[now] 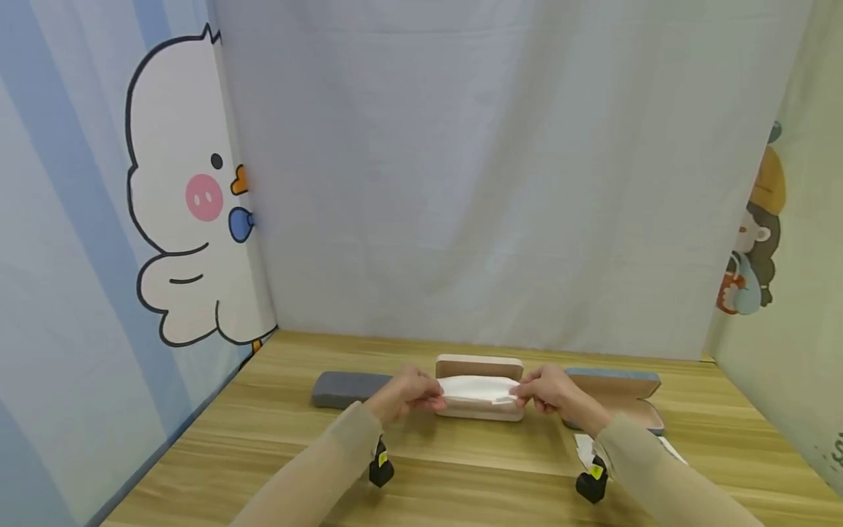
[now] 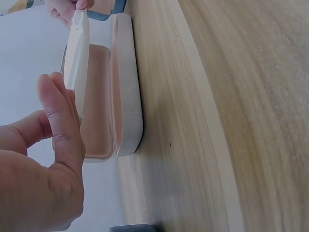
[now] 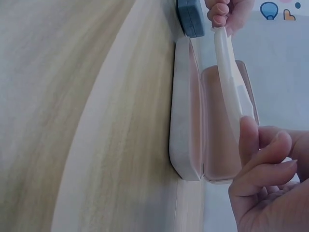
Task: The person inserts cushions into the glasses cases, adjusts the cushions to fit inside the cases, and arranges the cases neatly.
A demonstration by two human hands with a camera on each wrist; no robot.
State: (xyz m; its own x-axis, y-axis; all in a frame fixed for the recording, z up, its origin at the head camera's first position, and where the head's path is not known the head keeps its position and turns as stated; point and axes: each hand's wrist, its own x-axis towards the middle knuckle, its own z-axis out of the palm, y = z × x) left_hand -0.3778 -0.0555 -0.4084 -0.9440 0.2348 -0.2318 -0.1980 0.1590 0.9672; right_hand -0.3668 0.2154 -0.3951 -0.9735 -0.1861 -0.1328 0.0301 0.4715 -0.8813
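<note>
Two-handed pinch, by fingers (image 2: 59,113) of left hand (image 1: 410,393) and right hand (image 1: 548,388), on opposite ends of a white pouch (image 1: 476,388), above an open glasses case (image 1: 479,412) on a wooden bench (image 1: 487,461).

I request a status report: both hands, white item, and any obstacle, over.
Left hand and right hand pinching opposite ends of white item; held above open pale case; no obstruction visible.

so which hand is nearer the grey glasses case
Left: the left hand is beside the grey glasses case; the right hand is farther right, near the open blue case.
</note>
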